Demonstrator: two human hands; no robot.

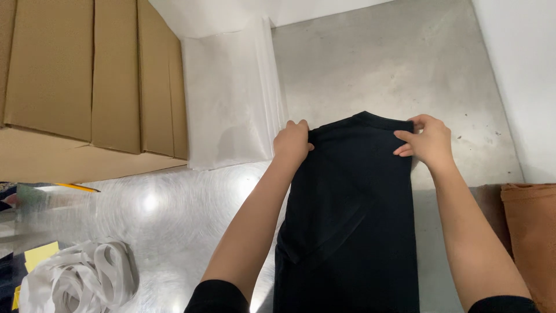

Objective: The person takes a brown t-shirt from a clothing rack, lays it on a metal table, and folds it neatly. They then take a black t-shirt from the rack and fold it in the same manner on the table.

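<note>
A black garment (pixel 353 220) lies folded into a long narrow strip on the shiny metal table (pixel 174 214), running from the near edge away from me. My left hand (pixel 292 142) grips its far left corner. My right hand (pixel 428 142) pinches the far right corner, fingers curled over the cloth edge. Both hands hold the far end of the garment, where the neckline forms a small peak between them.
A stack of clear plastic bags (pixel 231 98) lies to the left of the garment. Cardboard boxes (pixel 87 81) stand at far left. White strips (pixel 81 278) and yellow paper (pixel 40 254) lie at bottom left. Brown fabric (pixel 530 237) sits at right, by a white wall (pixel 521 75).
</note>
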